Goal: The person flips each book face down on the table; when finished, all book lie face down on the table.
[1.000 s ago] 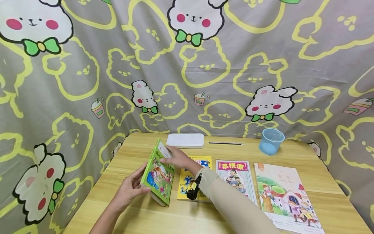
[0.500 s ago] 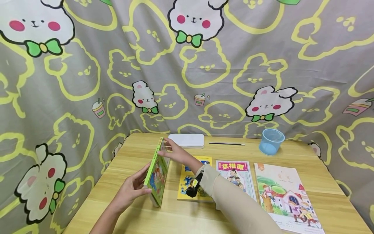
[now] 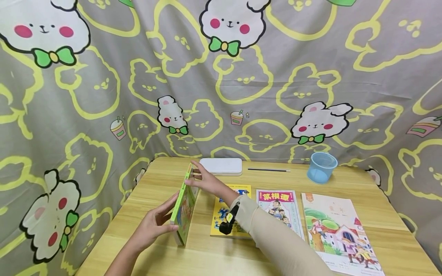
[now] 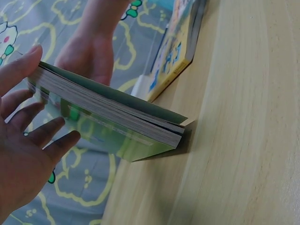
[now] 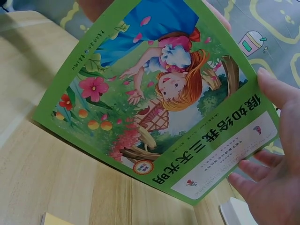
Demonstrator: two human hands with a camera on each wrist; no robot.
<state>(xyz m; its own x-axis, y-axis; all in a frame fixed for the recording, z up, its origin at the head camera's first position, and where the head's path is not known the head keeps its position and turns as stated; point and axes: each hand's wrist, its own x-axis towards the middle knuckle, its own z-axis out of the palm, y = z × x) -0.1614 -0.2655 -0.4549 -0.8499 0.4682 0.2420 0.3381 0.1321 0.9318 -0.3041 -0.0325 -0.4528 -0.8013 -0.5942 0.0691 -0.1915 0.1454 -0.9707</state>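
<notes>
A green-covered book (image 3: pixel 184 211) stands nearly upright on its edge at the left of the table. Its illustrated front cover (image 5: pixel 154 79) fills the right wrist view, and its page edges (image 4: pixel 117 105) face the left wrist camera. My left hand (image 3: pixel 150 228) pinches the near end, thumb on one cover and fingers along the other. At the far end my right hand (image 3: pixel 207 182) grips the book, its thumb by the spine and its fingers over the front cover.
Right of the green book lie a yellow book (image 3: pixel 221 226), partly under my right forearm, a pink-bordered book (image 3: pixel 275 196) and a larger pale book (image 3: pixel 331 218). Along the back are a white case (image 3: pixel 221 166), a pencil (image 3: pixel 269 170) and a blue cup (image 3: pixel 322 168). A patterned curtain (image 3: pixel 255 92) surrounds the table.
The green book has turned from leaning with its front cover showing to standing nearly on edge. My right hand has shifted slightly left and farther back along it; the left stays at the near end.
</notes>
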